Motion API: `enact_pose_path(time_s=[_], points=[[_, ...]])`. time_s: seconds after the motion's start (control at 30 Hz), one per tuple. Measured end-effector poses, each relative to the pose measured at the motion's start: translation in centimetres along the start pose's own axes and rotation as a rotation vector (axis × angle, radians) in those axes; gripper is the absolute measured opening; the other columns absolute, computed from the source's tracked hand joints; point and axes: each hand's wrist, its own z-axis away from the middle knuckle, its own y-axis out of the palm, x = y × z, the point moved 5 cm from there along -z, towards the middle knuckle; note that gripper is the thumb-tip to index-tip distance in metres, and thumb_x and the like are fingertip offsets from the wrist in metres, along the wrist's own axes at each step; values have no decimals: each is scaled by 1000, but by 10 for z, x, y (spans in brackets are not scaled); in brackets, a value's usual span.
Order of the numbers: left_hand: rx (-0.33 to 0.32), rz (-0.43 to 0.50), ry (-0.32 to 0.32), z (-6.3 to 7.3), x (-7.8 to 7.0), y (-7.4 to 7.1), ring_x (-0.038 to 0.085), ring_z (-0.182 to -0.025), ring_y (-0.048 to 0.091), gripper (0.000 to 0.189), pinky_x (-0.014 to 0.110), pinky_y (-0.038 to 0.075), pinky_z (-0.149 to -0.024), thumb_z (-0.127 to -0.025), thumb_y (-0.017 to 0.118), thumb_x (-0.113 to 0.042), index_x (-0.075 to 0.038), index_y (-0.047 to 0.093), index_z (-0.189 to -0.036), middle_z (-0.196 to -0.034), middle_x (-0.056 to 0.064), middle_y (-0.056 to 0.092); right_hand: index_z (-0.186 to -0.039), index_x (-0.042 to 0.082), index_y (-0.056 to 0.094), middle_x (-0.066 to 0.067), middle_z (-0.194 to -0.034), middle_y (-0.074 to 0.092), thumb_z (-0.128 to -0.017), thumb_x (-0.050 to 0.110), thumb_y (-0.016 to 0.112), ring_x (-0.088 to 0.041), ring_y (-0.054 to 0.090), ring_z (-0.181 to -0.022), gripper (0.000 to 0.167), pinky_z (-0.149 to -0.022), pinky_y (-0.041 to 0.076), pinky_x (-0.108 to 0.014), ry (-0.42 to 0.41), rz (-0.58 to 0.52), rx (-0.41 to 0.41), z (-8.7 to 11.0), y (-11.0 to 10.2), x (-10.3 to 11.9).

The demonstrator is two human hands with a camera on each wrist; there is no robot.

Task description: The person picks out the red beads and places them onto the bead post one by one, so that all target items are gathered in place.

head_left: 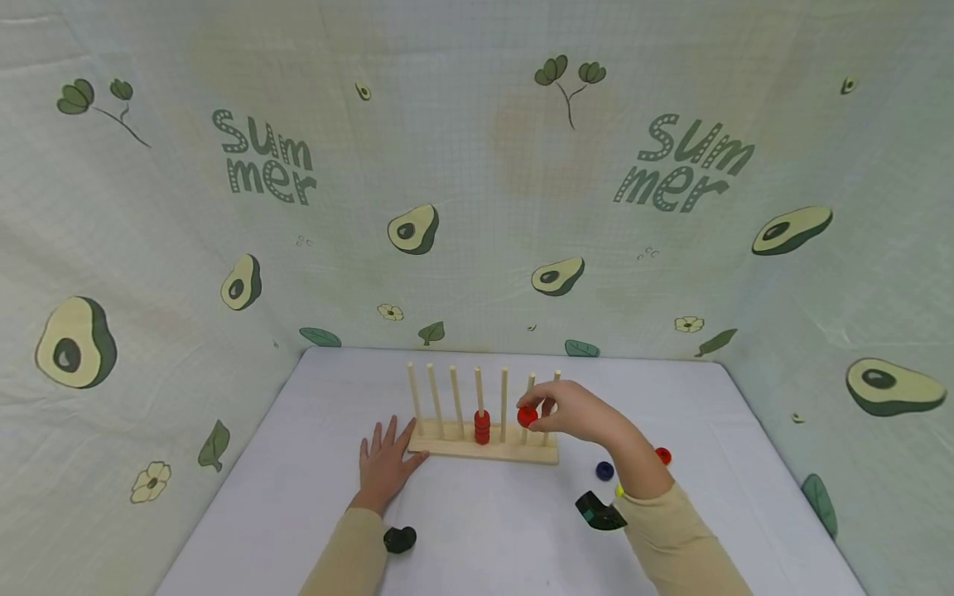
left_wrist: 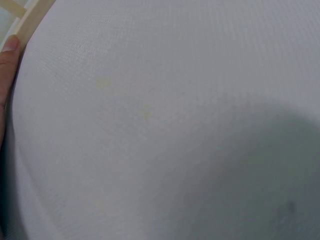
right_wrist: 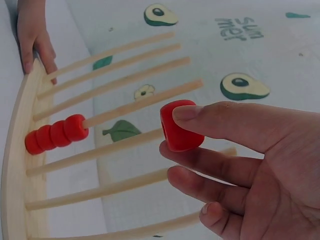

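A wooden peg rack (head_left: 462,449) with several upright pegs stands on the white-covered table. Several red beads (head_left: 482,429) are stacked on one of its middle pegs, down at the base. My right hand (head_left: 581,411) pinches another red bead (head_left: 527,415) between thumb and fingers. In the right wrist view that bead (right_wrist: 181,131) overlaps the end of the peg beside the stack. My left hand (head_left: 385,465) lies with spread, straight fingers at the rack's left end. Its thumb (left_wrist: 10,50) touches the base's front edge in the left wrist view.
On the table to the right lie a blue bead (head_left: 604,471), a loose red bead (head_left: 662,455) and a yellow bead (head_left: 619,490), partly hidden by the right arm. Printed cloth walls (head_left: 477,165) enclose the table at the back and sides.
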Motion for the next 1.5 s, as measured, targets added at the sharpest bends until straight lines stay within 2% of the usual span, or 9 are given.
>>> enact_pose_path(time_s=[0.27,0.6,0.83,1.0,1.5], points=[[5,9,4,1,-3,-5,46,-144,12,79,66,7,-110,-88,54,-66,-23,38,-152,-158,19,24,-114,10,70,6,-102,66,-87,14,74,-15,58,-85,27,-71,51,-31,-60,-20,-9,-9,2,13],[-6,4,15,1,-2,-2,46,-144,11,80,66,8,-110,-87,52,-69,-23,37,-152,-158,18,24,-113,12,71,4,-108,67,-86,16,75,-16,57,-85,28,-66,51,-29,-103,-11,-139,-18,-3,31],[0,17,4,1,-2,-3,46,-144,10,79,66,6,-110,-88,54,-66,-23,37,-152,-158,18,23,-114,14,71,7,-107,67,-87,19,75,-15,57,-85,28,-67,51,-31,-128,-22,-190,-24,-3,39],[6,6,-1,2,-4,-5,46,-144,10,77,66,6,-110,-89,57,-62,-23,37,-152,-158,18,23,-115,14,71,6,-107,67,-87,18,75,-14,57,-84,29,-65,50,-31,-122,-42,-222,-29,-3,41],[-9,17,8,1,-2,-4,46,-144,10,78,66,5,-110,-88,54,-65,-23,37,-152,-158,18,23,-114,14,72,5,-104,65,-85,15,77,-16,57,-82,29,-63,50,-31,-101,-69,-280,-40,-1,42]])
